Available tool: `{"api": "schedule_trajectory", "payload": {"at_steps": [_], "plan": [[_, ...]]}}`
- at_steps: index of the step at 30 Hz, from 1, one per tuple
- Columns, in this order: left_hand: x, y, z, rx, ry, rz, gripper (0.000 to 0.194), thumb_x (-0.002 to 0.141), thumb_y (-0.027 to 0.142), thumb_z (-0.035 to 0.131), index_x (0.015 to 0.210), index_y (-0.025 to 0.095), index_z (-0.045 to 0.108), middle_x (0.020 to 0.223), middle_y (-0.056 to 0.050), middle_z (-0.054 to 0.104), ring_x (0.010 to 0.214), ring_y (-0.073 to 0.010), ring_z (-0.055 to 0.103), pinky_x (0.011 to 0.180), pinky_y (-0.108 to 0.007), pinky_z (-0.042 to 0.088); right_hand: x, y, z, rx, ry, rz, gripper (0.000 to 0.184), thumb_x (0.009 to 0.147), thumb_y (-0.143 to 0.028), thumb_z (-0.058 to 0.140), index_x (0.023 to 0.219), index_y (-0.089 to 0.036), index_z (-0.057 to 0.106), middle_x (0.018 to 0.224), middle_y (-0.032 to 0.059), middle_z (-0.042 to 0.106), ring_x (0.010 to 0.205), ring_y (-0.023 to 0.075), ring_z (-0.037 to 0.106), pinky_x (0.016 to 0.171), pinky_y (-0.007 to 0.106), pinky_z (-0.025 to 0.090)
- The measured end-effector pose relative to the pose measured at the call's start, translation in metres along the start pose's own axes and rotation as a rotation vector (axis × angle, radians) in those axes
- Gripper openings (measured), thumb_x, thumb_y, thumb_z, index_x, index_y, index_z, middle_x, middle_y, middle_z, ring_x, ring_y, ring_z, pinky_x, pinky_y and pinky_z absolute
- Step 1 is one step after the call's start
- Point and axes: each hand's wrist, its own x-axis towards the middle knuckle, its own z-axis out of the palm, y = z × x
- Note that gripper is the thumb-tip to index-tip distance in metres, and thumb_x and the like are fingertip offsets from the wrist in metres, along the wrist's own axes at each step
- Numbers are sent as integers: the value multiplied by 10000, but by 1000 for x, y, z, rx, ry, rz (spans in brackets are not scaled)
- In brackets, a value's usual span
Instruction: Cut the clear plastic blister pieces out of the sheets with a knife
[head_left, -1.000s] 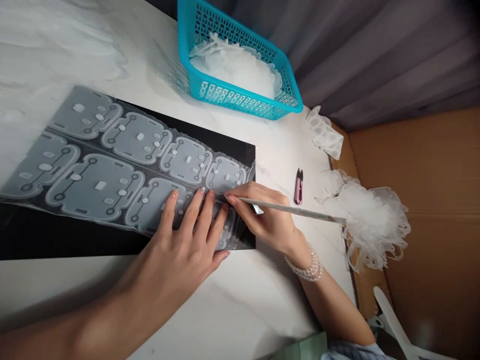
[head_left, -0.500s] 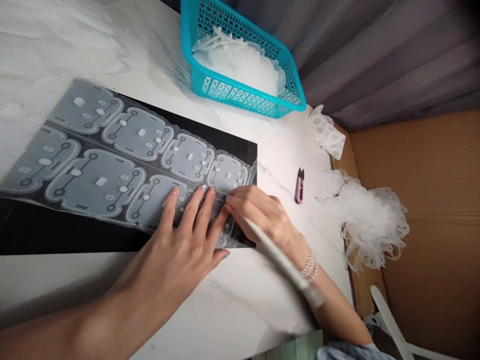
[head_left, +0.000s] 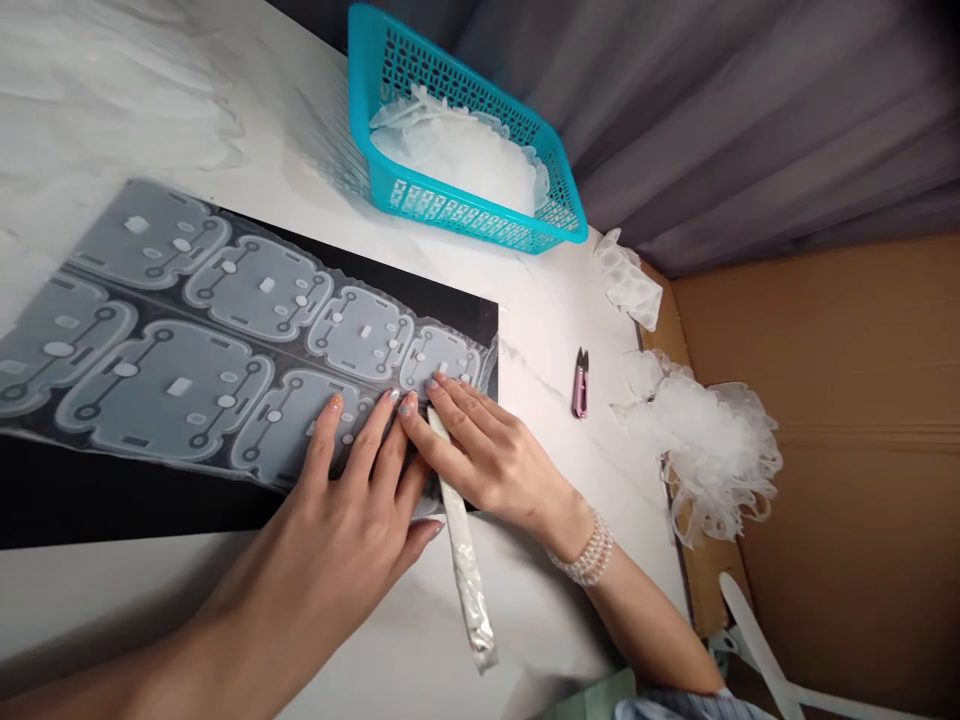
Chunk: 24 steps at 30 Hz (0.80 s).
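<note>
A clear, pale grey molded plastic sheet [head_left: 180, 387], with rounded panels in two rows, lies on a black board [head_left: 90, 490]. My left hand [head_left: 352, 500] rests on the sheet's near right part with fingers spread, pressing it down. My right hand [head_left: 495, 460] is beside it at the sheet's right end, fingertips on the plastic. Tucked under its fingers is a long, thin stick wrapped in shiny whitish film [head_left: 469, 590], its upper end against the sheet and its lower end pointing toward me. My fingers partly hide its tip.
A turquoise basket [head_left: 480, 232] holding translucent white pieces stands at the back. Pink-handled thread snips [head_left: 580, 384] lie right of the board. Beyond them are a frilly translucent heap [head_left: 712, 440] and a smaller clump [head_left: 628, 282], near a cardboard panel [head_left: 847, 450]. More whitish sheets [head_left: 105, 90] lie far left.
The stick has swung from slanting right across my right wrist to nearly upright between my hands. My right fingers have flattened onto the sheet. The whole view has shifted slightly.
</note>
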Motion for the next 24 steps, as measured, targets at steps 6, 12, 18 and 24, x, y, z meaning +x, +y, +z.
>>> {"api": "schedule_trajectory", "payload": {"at_steps": [6,12,18,24], "plan": [[-4,0,5,-51,-3,-30,643,979,442,404,1478,45,490,1518,-309,475,1420,-456,451,1184,-698,234,-1,22,-11,329,148,196,350,1035,-145,445,1343,-205,601,1300,118,704,1233,222,674,1043,373,595],[-10,-2,11,-110,-5,-17,784,950,496,496,1568,50,313,1597,-326,325,1464,-472,374,1211,-677,185,14,91,-30,882,491,747,269,985,-411,592,1121,-198,684,909,52,785,853,189,789,811,317,652],[-13,-2,19,-180,16,-39,828,966,512,472,1605,78,172,1625,-308,264,1508,-444,297,1230,-659,142,21,122,-22,1212,437,1001,302,863,-459,719,1017,-204,669,693,11,758,701,188,780,738,311,663],[-8,0,12,-261,63,-73,692,986,512,420,1494,43,463,1575,-305,374,1458,-447,397,1228,-650,144,20,99,-37,1198,402,975,264,898,-453,683,1025,-221,692,756,10,770,752,197,788,765,342,663]]}}
